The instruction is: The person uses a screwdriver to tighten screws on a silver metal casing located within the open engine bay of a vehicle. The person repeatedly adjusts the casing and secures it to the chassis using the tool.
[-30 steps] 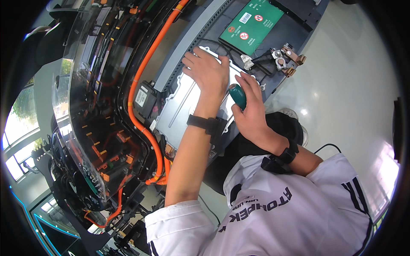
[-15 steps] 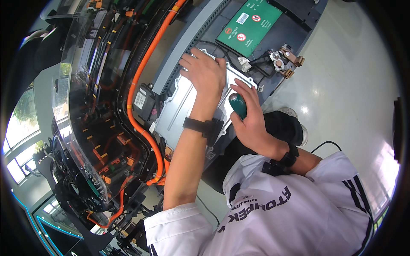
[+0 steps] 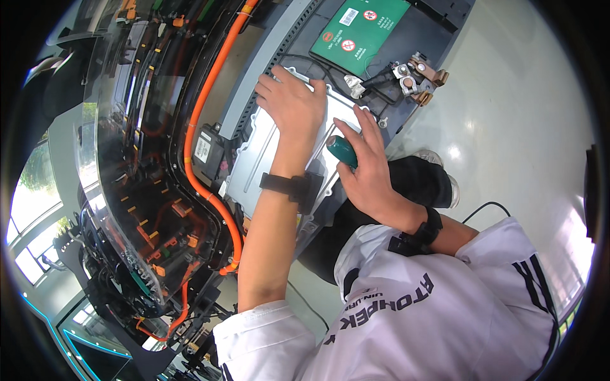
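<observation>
Silver metal cover (image 3: pixel 256 153) lies on the dark grey base (image 3: pixel 429 39), under both hands. Left hand (image 3: pixel 292 105) rests upon its far part, fingers spread, grasping nothing visible, seemingly steadying it. Right hand (image 3: pixel 372 178) loosely grasps a green handle (image 3: pixel 342 151); I cannot see its working end. Probably tool work is in hand; the next move calls for steady support. Farther lies a green block (image 3: pixel 363 35); left, an orange cable (image 3: pixel 202 105).

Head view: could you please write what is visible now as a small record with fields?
Left hand: laid over the upper part of the silver panel
Right hand: holds a green handle; its far end is hidden
Above the panel: green labelled block
Left of the panel: thick orange cable
Right of the block: copper-coloured terminals
</observation>
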Tool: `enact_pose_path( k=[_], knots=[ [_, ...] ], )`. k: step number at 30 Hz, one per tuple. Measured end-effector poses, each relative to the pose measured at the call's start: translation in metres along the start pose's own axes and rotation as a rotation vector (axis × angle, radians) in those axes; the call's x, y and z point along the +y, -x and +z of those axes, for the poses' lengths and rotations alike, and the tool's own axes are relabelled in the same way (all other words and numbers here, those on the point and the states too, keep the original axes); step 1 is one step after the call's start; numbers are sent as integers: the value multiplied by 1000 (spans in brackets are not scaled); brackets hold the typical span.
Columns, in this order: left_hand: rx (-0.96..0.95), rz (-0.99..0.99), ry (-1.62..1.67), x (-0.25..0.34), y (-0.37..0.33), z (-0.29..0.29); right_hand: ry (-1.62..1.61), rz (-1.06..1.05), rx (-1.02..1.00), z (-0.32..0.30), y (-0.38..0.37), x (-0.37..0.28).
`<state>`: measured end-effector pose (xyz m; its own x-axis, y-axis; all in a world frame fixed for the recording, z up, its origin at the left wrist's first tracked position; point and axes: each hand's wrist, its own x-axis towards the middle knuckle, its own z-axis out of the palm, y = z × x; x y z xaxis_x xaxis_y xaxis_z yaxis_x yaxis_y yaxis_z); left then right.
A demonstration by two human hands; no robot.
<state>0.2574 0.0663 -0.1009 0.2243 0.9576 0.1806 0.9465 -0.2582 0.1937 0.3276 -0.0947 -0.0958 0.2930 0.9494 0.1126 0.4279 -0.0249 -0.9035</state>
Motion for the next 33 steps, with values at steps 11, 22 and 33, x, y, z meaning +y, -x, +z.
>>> enact_pose_path(
  k=[11, 22, 33],
  knots=[
    [-2, 42, 14, 0, 0, 0, -119, 30, -11, -9, 7, -17],
    [34, 71, -20, -4, 1, 1, -669, 673, -521, -81, 29, 5],
    [18, 49, -8, -5, 2, 1, -1012, 667, -356, -67, 9, 11]
  ],
)
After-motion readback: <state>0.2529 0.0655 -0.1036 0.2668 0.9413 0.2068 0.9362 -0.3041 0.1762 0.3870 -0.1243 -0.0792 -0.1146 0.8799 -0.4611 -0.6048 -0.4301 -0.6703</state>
